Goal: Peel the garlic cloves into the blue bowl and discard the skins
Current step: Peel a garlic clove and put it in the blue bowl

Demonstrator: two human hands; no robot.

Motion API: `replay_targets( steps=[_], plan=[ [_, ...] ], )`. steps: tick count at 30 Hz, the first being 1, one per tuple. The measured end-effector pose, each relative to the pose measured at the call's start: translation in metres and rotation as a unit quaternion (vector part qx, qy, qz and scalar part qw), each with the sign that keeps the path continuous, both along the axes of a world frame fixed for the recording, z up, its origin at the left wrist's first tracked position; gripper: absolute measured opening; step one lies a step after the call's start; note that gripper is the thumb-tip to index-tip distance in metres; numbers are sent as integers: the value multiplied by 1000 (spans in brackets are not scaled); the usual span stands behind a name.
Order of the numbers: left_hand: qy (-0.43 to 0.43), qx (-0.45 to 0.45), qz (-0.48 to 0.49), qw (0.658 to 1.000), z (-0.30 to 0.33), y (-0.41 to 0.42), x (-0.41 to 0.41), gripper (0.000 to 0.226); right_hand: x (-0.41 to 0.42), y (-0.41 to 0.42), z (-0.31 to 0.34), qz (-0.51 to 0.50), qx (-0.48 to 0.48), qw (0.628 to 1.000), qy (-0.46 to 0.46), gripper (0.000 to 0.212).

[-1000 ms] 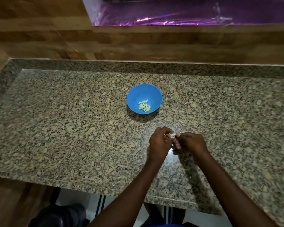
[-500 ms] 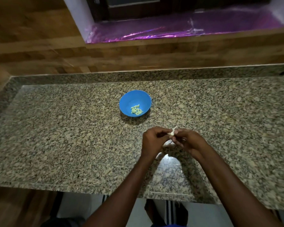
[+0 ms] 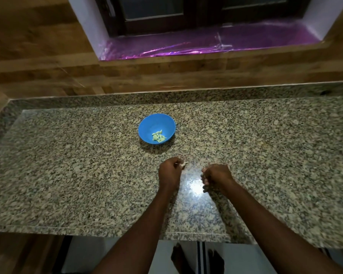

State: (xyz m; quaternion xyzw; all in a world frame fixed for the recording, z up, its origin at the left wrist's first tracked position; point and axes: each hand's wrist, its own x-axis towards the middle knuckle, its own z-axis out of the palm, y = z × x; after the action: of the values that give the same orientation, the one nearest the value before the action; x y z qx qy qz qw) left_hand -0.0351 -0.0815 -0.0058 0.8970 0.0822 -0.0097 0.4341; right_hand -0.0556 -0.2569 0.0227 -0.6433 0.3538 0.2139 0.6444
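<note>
Over the granite bench (image 3: 67,175), the left hand (image 3: 169,173) pinched a pale garlic clove (image 3: 183,164), while the right hand (image 3: 216,176) was curled apart from it; whether it held skin could not be told. Farther back stood the blue bowl (image 3: 156,120), holding peeled cloves (image 3: 158,137).

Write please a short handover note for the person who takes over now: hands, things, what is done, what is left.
Left hand: pinches a pale garlic clove at its fingertips.
Right hand: curled, apart from the left; whether it holds skin cannot be told.
Bowl: on the counter beyond the hands, several peeled cloves inside.
Left: finish this clove, drop it in the bowl, discard the skins.
</note>
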Motion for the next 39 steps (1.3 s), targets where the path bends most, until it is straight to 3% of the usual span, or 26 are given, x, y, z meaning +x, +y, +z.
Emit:
replay_targets(
  steps=[4,8,12,17,20,22,25,31,34,39],
  plan=[
    [-22,79,-37,996,-2,6,-7,51,-7,-1,-4,35,-81,995,-36,19],
    [-92,148,-45,984,-6,3,-37,32,-10,-5,-8,129,-180,973,-64,11],
    [-68,196,-117,971,-16,-1,-63,29,-3,-5,-17,224,-315,918,-93,8],
    [-76,257,-182,946,-17,-1,-63,37,9,10,-10,341,-418,834,-118,3],
    [-85,248,-174,949,-17,4,-59,40,18,18,-2,396,-443,799,-94,14],
    [-68,236,-170,954,-19,7,-58,40,24,18,-1,411,-450,789,-83,9],
    [-57,232,-178,954,-20,10,-57,43,28,21,-1,423,-470,771,-71,18],
    [-36,243,-181,952,-20,8,-55,45,15,34,-13,424,-533,718,-142,22],
    [-35,255,-179,950,-21,7,-56,44,5,31,-18,419,-528,718,-173,16],
    [-8,274,-179,945,-25,1,-61,54,10,-2,-24,355,-463,796,-158,5]
  ],
)
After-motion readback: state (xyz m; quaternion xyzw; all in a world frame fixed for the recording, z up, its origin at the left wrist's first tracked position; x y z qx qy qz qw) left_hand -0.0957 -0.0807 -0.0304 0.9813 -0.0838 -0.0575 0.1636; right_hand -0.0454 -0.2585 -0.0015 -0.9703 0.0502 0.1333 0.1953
